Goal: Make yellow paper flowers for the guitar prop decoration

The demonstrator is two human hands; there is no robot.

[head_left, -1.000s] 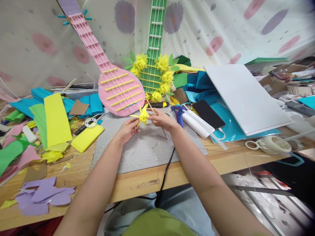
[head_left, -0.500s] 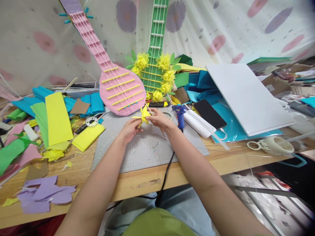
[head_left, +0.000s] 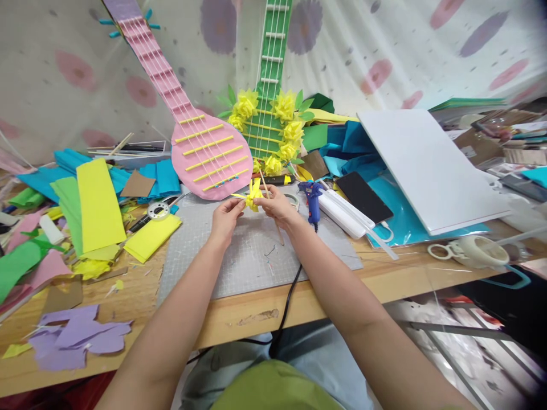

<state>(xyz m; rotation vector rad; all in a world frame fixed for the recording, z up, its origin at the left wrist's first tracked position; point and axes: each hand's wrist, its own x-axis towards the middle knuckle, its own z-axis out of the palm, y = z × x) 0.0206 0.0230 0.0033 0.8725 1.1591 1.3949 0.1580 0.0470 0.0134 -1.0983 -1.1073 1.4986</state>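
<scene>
A small yellow paper flower [head_left: 253, 196] is held up over the grey cutting mat [head_left: 243, 273] between my two hands. My left hand [head_left: 228, 219] pinches a strip or petal at the flower's left side. My right hand [head_left: 280, 208] grips the flower's right side and also has a thin wooden stick [head_left: 278, 232] slanting through its fingers. Just behind stand a pink paper lute [head_left: 213, 156] with yellow bars and a green paper instrument [head_left: 267, 128] edged with yellow flowers. A blue glue gun [head_left: 313, 205] rests right of my right hand.
Yellow paper sheets [head_left: 99, 208], purple scraps [head_left: 77, 336] and other coloured pieces lie to the left. On the right are a white glue-stick-like case [head_left: 342, 213], a black phone [head_left: 364, 198], a white board [head_left: 436, 171] and a cream mug-like tape dispenser [head_left: 478, 252]. A black cable [head_left: 287, 307] hangs over the table edge.
The flower has turned and moved slightly right, its petals now bunched closer. My left hand has shifted a little right and up; the stick stands steeper in my right hand.
</scene>
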